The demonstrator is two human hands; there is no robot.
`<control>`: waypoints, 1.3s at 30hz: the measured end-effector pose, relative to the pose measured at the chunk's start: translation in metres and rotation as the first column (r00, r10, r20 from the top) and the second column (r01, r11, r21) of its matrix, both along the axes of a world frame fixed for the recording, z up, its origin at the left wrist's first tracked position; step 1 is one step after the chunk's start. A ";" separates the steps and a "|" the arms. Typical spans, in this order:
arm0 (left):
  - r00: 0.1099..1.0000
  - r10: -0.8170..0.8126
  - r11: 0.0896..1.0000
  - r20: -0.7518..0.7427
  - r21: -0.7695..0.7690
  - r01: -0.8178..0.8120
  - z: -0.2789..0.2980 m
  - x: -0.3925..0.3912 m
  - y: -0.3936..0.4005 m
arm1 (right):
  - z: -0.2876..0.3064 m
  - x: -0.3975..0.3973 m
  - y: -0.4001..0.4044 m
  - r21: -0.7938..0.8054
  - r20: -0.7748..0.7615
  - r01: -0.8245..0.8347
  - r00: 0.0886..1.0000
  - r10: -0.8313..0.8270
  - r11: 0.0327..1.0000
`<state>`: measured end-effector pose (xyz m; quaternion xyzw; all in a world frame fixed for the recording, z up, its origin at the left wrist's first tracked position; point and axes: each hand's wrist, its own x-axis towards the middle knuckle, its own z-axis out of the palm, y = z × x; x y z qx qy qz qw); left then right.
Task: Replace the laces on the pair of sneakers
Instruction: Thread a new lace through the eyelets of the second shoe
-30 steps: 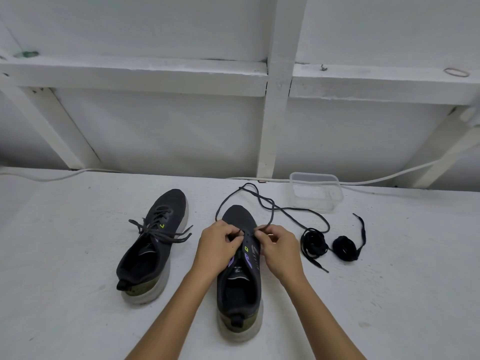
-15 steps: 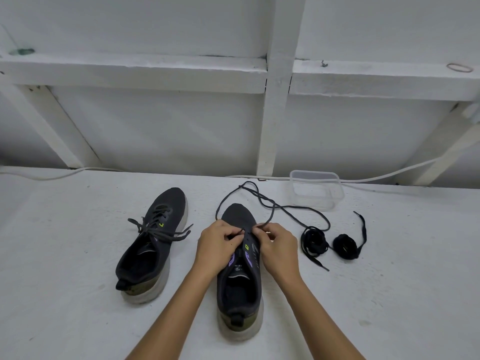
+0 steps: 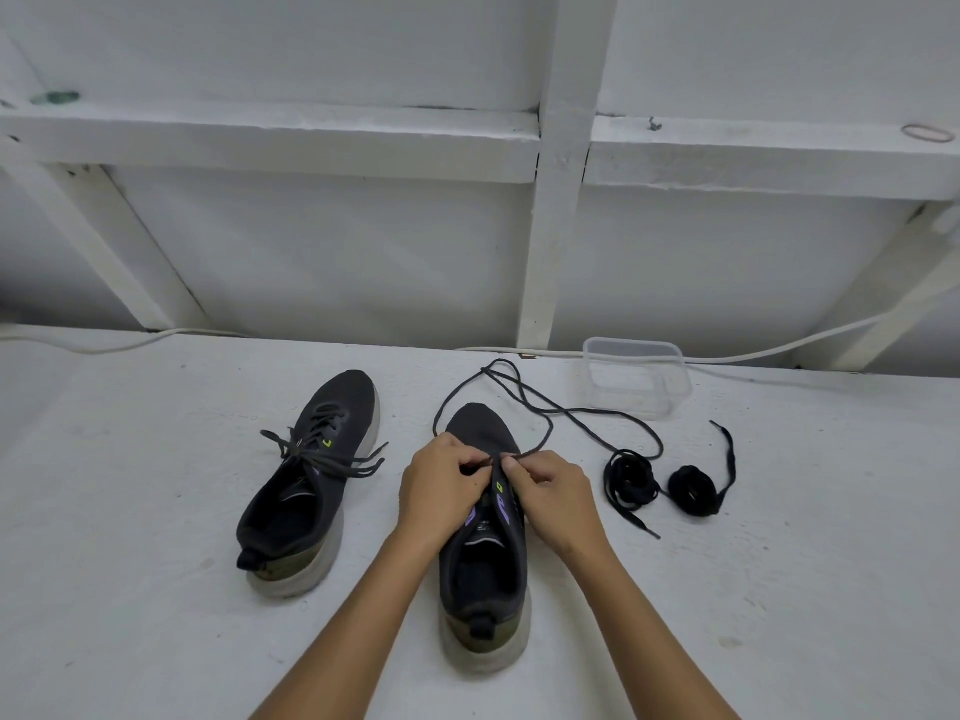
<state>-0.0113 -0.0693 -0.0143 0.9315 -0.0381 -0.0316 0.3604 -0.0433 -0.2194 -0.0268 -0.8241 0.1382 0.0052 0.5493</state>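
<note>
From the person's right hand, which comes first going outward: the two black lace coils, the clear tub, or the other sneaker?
From the right hand:
1. Nearer lace coil, just right.
2. Farther lace coil, further right.
3. Clear tub, back right, and laced sneaker, left: too close to call.

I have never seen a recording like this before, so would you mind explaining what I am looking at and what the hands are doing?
There is no machine here: a person wears a wide-angle camera on the head, looking forward and down at their own bare hands. The one view shows a white table against a white wall. The left hand and right hand both pinch a dark lace at the front eyelets of the nearer sneaker; the lace's loose length loops past the toe. The other sneaker, on the left, is laced. To the right lie two coiled black laces, and behind them stands a clear plastic container.
</note>
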 end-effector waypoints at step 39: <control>0.962 0.028 0.684 -0.270 -0.697 -0.216 0.033 0.015 0.030 | 0.031 0.030 0.006 0.043 0.070 -0.139 0.988 0.136 0.989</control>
